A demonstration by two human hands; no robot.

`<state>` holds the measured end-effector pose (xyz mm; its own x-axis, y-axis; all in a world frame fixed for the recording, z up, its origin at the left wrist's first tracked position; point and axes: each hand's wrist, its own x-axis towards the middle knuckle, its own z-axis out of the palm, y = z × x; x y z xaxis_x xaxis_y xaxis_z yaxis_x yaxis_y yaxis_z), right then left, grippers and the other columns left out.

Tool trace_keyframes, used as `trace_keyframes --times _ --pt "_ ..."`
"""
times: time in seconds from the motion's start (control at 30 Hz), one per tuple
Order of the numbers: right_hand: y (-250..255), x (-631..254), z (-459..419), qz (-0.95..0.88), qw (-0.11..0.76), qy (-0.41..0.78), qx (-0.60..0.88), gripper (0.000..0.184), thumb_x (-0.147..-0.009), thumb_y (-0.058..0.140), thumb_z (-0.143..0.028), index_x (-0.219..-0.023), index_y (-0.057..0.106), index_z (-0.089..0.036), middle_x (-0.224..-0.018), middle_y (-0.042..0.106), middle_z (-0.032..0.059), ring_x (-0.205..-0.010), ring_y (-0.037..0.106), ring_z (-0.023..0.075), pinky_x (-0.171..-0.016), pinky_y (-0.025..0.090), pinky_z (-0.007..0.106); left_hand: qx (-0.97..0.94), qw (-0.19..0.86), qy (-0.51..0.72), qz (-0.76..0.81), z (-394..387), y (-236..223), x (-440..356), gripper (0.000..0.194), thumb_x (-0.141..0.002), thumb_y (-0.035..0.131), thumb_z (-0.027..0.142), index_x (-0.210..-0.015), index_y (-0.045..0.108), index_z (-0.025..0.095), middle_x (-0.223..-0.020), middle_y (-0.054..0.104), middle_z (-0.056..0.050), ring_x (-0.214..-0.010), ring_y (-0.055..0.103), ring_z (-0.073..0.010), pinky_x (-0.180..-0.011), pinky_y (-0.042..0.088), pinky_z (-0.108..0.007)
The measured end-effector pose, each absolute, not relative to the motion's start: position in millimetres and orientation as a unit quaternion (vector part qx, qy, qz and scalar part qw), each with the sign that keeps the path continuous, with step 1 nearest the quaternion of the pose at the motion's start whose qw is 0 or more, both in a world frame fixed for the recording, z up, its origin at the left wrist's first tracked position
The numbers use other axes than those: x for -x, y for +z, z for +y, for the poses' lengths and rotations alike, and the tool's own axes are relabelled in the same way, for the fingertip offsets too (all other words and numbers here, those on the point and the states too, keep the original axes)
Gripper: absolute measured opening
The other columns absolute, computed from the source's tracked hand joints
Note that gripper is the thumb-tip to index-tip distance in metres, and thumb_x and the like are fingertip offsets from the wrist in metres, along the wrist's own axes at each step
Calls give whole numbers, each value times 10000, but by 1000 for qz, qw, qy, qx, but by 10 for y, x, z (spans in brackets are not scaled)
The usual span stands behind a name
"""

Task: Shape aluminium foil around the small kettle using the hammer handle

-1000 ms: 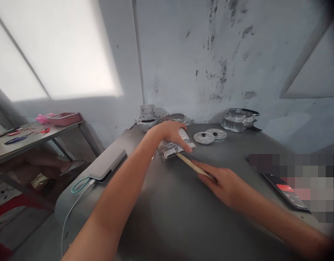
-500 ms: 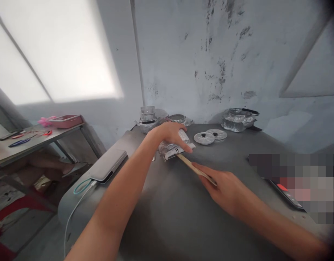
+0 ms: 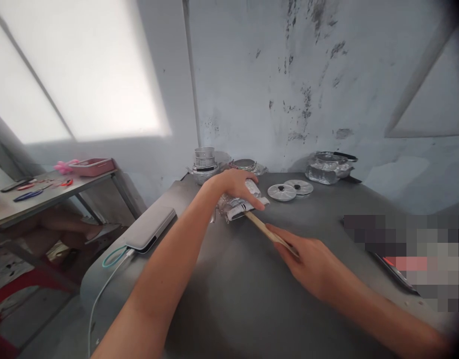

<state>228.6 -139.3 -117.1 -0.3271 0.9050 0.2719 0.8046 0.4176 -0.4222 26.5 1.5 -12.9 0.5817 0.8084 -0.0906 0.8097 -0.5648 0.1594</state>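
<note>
"What sort of place was it?"

"A plain, makeshift workroom, it seemed; whether in a home or a shop, I couldn't tell."

"What showed that?"

"Well to the left of the left-hand fingers [image 3: 254, 200] stood a second tabletop [image 3: 59, 191], with a blue-handled tool [image 3: 28, 195] and a reddish basket [image 3: 92, 168]. Someone's bare legs [image 3: 57, 229] and a red plastic seat [image 3: 31, 286] showed below it."

"And the wall [image 3: 232, 65]?"

"Beyond the fingers, pale and blotched with dark, flaking patches [image 3: 307, 104]."

"Those pots [image 3: 205, 162] suggested a kitchen."

"Past the fingers, yes, but they looked tiny beside the hand."
</note>
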Motion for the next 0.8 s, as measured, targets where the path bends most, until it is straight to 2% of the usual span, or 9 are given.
trace_keyframes --times 0.13,0.23,0.33,0.47,0.5,0.57,0.63,0.73,0.8 --pt "-1183 -2285 -1387 -800 247 90 539 448 -934 363 -329 -1364 465 -250 -955 725 26 -769 674 189 -671 468 270 -885 101 6 454 30 -125 -235 947 -525 651 788 -1347 418 381 -1418 405 -6 -1199 441 -366 -892 445 -424" --pt "-1208 -2299 -1372 -811 222 92 534 437 -930 361 -309 -1350 476 -276 -889 727 15 -731 673 189 -643 456 268 -887 110 10 448 48 -117 -200 895 -560 654 751 -1342 420 386 -1413 413 6 -1200 443 -354 -899 444 -414" --pt "-1224 -2308 -1369 -815 207 97 532 431 -928 360 -301 -1343 475 -295 -928 722 12 -754 673 189 -654 452 269 -888 110 9 446 53 -113 -192 866 -585 648 725 -1348 416 386 -1435 385 12 -1216 423 -363 -893 446 -414" --pt "-1199 -2282 -1403 -790 203 89 571 456 -923 369 -356 -1359 443 -243 -865 715 36 -751 663 211 -640 432 284 -884 112 11 454 44 -116 -199 872 -576 660 720 -1342 424 376 -1435 383 1 -1212 427 -363 -883 454 -411" --pt "-1187 -2269 -1414 -785 201 87 580 426 -923 366 -366 -1309 484 -231 -827 708 37 -727 655 211 -629 421 284 -884 112 13 454 43 -117 -197 869 -575 662 720 -1338 427 378 -1429 389 2 -1209 431 -359 -886 453 -412" --pt "-1166 -2245 -1429 -782 185 97 587 318 -929 347 -368 -1083 586 -226 -762 685 30 -654 626 190 -593 393 276 -885 115 14 451 45 -115 -186 861 -576 665 721 -1333 429 385 -1425 394 6 -1209 431 -353 -891 452 -416" --pt "-1159 -2232 -1430 -784 161 124 587 280 -931 337 -357 -844 568 -223 -707 656 19 -590 589 161 -559 367 263 -886 119 13 448 49 -109 -172 858 -577 664 724 -1332 428 393 -1429 388 10 -1215 425 -354 -890 454 -418" --pt "-1176 -2230 -1410 -776 154 185 583 272 -921 356 -369 -734 479 -214 -652 608 6 -547 569 132 -515 362 236 -885 119 9 451 50 -94 -160 879 -565 660 740 -1337 424 393 -1440 371 12 -1227 409 -362 -892 453 -419" --pt "-1198 -2223 -1395 -755 153 273 575 278 -919 346 -390 -722 430 -212 -616 554 -13 -487 559 112 -451 367 209 -885 116 4 450 43 -83 -158 891 -557 653 754 -1338 426 390 -1447 361 15 -1240 394 -368 -916 435 -420"
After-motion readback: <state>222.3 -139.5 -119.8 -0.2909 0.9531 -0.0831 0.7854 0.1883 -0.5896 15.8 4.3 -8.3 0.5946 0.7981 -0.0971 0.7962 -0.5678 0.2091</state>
